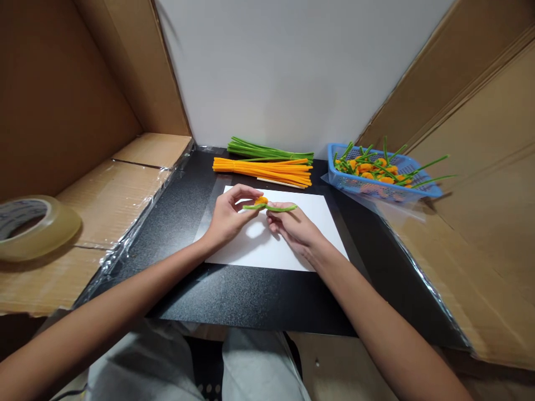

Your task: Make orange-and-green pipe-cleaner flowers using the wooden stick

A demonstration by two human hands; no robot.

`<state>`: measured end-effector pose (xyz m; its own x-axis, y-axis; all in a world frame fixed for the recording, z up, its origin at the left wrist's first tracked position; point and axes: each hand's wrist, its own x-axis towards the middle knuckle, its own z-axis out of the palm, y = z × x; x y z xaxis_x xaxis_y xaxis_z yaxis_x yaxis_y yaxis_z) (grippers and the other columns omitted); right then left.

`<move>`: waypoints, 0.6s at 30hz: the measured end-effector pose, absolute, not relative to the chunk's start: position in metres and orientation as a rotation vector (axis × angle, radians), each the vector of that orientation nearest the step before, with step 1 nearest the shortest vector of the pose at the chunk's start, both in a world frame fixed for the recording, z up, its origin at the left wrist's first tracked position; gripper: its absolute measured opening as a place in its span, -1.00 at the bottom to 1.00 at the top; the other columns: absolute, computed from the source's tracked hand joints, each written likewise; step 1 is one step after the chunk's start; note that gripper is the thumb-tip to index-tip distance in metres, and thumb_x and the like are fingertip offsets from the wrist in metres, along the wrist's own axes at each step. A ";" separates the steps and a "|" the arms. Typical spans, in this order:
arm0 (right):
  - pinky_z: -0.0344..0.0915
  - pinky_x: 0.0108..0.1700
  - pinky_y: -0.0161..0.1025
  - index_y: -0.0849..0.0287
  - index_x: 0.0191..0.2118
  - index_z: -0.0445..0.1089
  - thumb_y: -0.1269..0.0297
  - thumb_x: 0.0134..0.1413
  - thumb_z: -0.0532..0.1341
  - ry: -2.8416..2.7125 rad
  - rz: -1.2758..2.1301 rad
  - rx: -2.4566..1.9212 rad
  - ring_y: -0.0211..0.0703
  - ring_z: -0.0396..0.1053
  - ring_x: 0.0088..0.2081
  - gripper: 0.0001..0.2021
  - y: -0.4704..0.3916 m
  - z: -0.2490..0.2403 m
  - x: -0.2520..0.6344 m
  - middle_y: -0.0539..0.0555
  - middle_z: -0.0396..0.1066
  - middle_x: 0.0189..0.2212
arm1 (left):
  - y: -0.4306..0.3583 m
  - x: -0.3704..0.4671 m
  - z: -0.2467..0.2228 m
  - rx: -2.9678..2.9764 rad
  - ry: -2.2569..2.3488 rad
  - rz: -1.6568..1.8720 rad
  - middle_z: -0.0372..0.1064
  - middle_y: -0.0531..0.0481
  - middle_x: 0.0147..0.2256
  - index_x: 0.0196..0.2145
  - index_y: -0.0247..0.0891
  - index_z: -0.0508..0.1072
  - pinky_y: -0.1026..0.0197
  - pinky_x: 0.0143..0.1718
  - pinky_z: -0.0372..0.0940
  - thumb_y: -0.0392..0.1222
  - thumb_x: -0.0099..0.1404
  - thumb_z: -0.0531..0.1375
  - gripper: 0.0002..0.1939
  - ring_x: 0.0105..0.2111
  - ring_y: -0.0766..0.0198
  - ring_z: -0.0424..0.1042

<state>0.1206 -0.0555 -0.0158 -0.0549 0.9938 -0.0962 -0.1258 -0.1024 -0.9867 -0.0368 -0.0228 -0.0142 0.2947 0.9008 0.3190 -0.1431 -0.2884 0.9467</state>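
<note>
Both hands meet over a white sheet of paper (259, 250) on a black tabletop (234, 295). My left hand (228, 214) pinches the left end of a green pipe cleaner (271, 208) where a small orange coil (261, 200) sits on it. Its right part is gripped by my right hand (292, 225). The green pipe cleaner lies roughly level between the two hands, just above the paper.
Behind the paper lie a bundle of orange pipe cleaners (267, 169) and a bundle of green pipe cleaners (267, 150). A blue basket (355, 184) at the back right holds several orange-and-green pieces. A tape roll (29, 225) rests on cardboard at left. Cardboard walls flank both sides.
</note>
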 end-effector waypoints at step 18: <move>0.37 -0.28 -0.25 0.16 -0.34 0.38 0.04 0.03 0.32 -1.162 0.939 -1.185 -0.13 0.39 -0.24 -0.72 -0.058 -0.014 0.113 0.07 0.42 -0.32 | -0.023 -0.035 -0.019 1.447 0.804 1.278 0.59 -0.14 -0.24 -0.28 -0.31 0.60 0.07 -0.05 0.43 -0.05 0.11 0.40 -0.71 -0.21 0.13 0.56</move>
<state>0.1128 -0.0578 -0.0137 0.1837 0.9684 0.1687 0.0386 0.1644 -0.9856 -0.0352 -0.0228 -0.0195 0.2196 0.9284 0.2996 -0.1319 -0.2760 0.9521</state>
